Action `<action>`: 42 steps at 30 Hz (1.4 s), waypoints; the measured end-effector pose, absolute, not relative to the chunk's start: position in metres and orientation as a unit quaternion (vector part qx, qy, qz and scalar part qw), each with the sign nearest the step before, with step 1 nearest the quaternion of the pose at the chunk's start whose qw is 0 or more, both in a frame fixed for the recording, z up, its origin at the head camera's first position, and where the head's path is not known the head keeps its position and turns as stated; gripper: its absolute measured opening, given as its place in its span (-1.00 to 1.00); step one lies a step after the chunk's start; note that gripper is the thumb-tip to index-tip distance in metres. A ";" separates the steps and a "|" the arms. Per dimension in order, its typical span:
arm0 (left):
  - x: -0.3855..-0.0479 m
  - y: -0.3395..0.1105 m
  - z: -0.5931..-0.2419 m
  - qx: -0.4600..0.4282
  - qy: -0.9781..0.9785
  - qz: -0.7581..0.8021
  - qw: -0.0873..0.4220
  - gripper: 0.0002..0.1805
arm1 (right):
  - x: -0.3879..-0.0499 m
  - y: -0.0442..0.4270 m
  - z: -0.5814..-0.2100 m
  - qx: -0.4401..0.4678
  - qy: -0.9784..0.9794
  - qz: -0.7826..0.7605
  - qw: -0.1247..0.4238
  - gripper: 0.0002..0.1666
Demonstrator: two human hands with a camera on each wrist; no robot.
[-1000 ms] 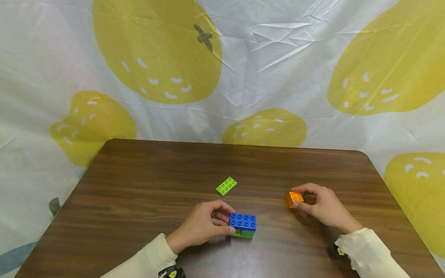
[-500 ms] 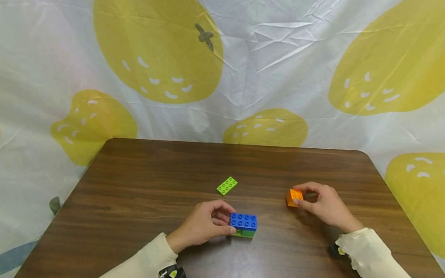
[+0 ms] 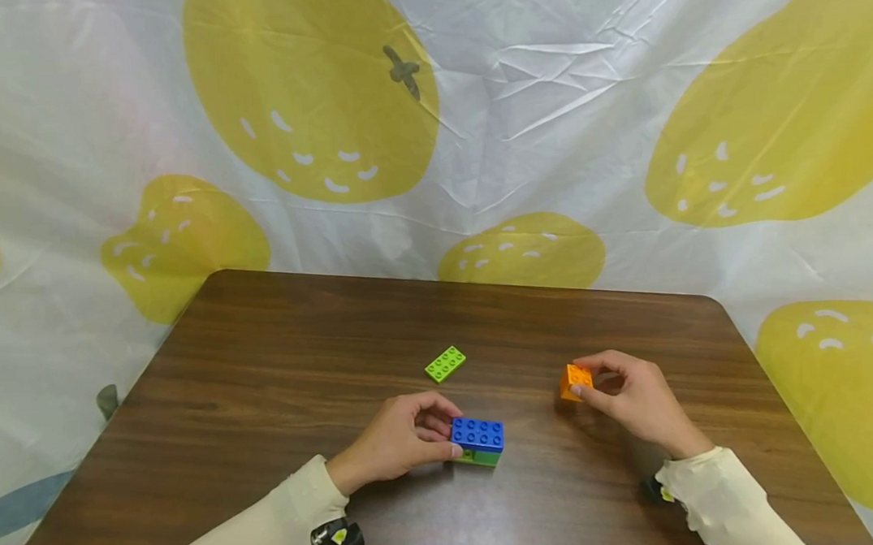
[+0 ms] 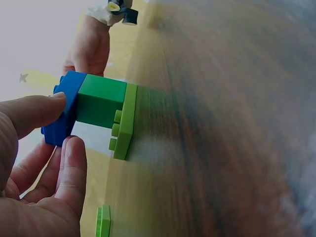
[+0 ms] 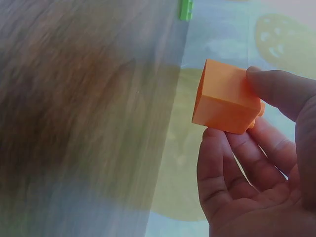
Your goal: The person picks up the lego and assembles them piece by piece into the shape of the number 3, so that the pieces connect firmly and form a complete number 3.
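The left hand (image 3: 396, 441) has not shifted over the last second. Its thumb and fingers pinch the blue brick (image 3: 477, 435) crowning the stack (image 3: 477, 445), which lies at the hand's three o'clock. Below the blue brick come a green brick (image 4: 101, 99) and a lime base plate (image 4: 127, 123); the green brick leaves some of the plate's studs bare under the blue overhang. Whether the plate touches the surface (image 3: 300, 335), I cannot tell.

At the left hand's one o'clock, near but apart from it, the loose lime plate (image 3: 444, 364) lies flat and unmoved, studs up.

The change is on the right: the orange brick (image 3: 569, 380) has crept slightly toward twelve o'clock, along with the right hand (image 3: 635, 394). It appears lifted off the surface, so I judge it is being carried. It sits at that hand's nine o'clock, clamped between thumb and fingers, studs upward. From the stack it is toward two o'clock, well apart and not joined to it.
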State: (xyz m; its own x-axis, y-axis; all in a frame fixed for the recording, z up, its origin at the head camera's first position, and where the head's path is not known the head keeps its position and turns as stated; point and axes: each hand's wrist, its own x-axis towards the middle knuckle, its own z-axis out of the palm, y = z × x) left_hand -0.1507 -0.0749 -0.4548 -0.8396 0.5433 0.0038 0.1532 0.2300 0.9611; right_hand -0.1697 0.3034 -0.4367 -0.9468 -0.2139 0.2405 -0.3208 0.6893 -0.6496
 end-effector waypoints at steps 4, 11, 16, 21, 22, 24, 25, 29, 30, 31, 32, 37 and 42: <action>-0.151 -0.075 -0.454 0.229 0.766 0.577 0.168 -0.59 | -0.168 0.300 -0.433 0.147 -0.912 0.376 0.077 -0.62; -0.151 -0.075 -0.454 0.229 0.764 0.579 0.170 -0.59 | -0.164 0.293 -0.426 0.165 -0.904 0.382 0.098 -0.63; -0.151 -0.076 -0.454 0.229 0.765 0.578 0.171 -0.58 | -0.160 0.287 -0.419 0.173 -0.896 0.397 0.100 -0.63; -0.151 -0.076 -0.454 0.228 0.765 0.577 0.171 -0.58 | -0.156 0.280 -0.414 0.187 -0.888 0.404 0.112 -0.62; -0.151 -0.076 -0.454 0.228 0.765 0.578 0.172 -0.58 | -0.155 0.279 -0.414 0.189 -0.888 0.404 0.114 -0.62; -0.151 -0.075 -0.454 0.229 0.764 0.579 0.172 -0.58 | -0.154 0.277 -0.412 0.193 -0.887 0.402 0.117 -0.62; -0.151 -0.075 -0.454 0.229 0.763 0.579 0.172 -0.58 | -0.154 0.275 -0.412 0.196 -0.887 0.401 0.119 -0.62; -0.151 -0.075 -0.454 0.230 0.762 0.581 0.172 -0.58 | -0.151 0.271 -0.409 0.212 -0.883 0.400 0.126 -0.60; -0.151 -0.075 -0.454 0.230 0.761 0.581 0.172 -0.58 | -0.151 0.270 -0.408 0.216 -0.881 0.400 0.128 -0.59; -0.152 -0.074 -0.454 0.229 0.761 0.582 0.172 -0.58 | -0.150 0.268 -0.408 0.220 -0.880 0.401 0.131 -0.59; -0.152 -0.074 -0.454 0.230 0.761 0.583 0.172 -0.59 | -0.149 0.267 -0.407 0.222 -0.879 0.401 0.133 -0.58; -0.152 -0.074 -0.455 0.228 0.761 0.583 0.171 -0.58 | -0.144 0.259 -0.403 0.239 -0.870 0.409 0.141 -0.57; -0.151 -0.074 -0.454 0.225 0.760 0.585 0.171 -0.58 | -0.140 0.253 -0.399 0.264 -0.856 0.417 0.153 -0.56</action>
State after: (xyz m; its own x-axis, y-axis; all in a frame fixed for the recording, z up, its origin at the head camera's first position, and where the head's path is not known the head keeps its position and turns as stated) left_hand -0.1513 -0.0740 -0.4544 -0.8402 0.5423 0.0029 0.1417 0.2143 0.9664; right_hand -0.1396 0.2532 -0.3990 -0.8136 -0.3252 0.4819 -0.5799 0.5123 -0.6334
